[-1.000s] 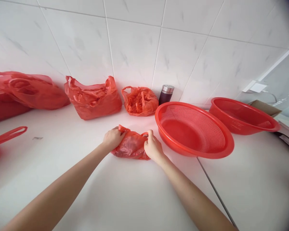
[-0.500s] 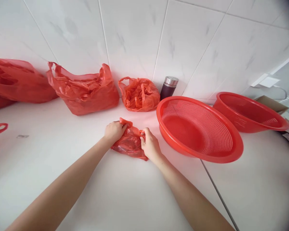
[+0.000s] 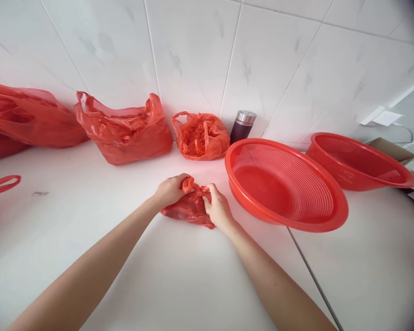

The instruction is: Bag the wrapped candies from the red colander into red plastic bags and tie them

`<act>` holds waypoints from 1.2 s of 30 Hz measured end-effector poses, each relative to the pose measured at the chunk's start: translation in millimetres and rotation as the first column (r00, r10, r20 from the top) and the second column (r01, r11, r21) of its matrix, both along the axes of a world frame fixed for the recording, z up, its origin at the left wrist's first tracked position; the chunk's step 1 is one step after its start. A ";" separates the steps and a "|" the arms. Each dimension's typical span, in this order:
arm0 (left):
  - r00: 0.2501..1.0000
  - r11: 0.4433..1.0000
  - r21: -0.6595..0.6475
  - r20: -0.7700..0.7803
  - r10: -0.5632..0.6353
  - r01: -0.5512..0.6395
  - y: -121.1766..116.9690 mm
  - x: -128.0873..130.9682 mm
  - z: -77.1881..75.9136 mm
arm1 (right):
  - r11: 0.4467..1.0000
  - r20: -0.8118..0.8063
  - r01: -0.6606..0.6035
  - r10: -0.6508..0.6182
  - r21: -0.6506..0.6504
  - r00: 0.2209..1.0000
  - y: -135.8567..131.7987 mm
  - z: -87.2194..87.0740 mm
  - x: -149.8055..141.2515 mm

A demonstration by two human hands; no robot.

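Observation:
A small red plastic bag [image 3: 188,210] lies on the white counter [image 3: 179,276] in front of me. My left hand [image 3: 170,189] pinches its left top edge, fingers closed on the plastic. My right hand [image 3: 218,208] grips its right side, fingers curled into the bag's folds. The two hands are close together over the bag. Just to the right of my right hand stands a red perforated colander [image 3: 284,184].
Along the tiled wall stand a large red bag [image 3: 124,131], a smaller orange-red bag [image 3: 200,135] and a dark flask with a metal lid [image 3: 243,125]. More red bags [image 3: 24,115] lie far left. A second red basin [image 3: 360,161] sits at the right.
My hands have drawn closer together, bunching the small bag between them. The view has shifted slightly.

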State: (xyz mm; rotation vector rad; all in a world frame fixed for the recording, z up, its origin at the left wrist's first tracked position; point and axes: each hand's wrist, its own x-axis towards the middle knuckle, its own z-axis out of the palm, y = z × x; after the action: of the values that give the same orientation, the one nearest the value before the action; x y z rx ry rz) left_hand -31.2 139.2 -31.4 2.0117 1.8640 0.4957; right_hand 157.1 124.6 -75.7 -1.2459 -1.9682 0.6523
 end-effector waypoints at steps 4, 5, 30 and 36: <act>0.999 0.998 -0.048 0.034 0.036 -0.034 8.8 -1.1 -5.6 | 1.000 0.012 0.005 -0.005 0.003 1.000 -1.6 1.7 0.4; 0.997 0.997 -0.064 0.052 0.052 -0.049 10.8 -2.3 -5.9 | 1.000 0.012 0.006 -0.006 0.005 1.000 -2.0 2.1 0.6; 0.634 0.879 -0.242 0.617 0.467 -0.412 -40.5 -106.0 46.0 | 0.970 -0.153 -0.139 0.171 0.197 0.973 -55.3 27.8 -14.5; 0.812 0.853 0.294 0.538 0.227 -0.432 -66.7 -68.8 87.5 | 0.981 -0.246 -0.136 0.168 0.140 0.955 -54.1 28.2 -13.9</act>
State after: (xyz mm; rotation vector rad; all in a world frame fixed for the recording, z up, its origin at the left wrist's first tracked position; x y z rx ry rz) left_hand -100.0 72.6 56.1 1.5394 1.8880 1.4554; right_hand 143.2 70.5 -47.5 -0.8937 -1.8677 0.7199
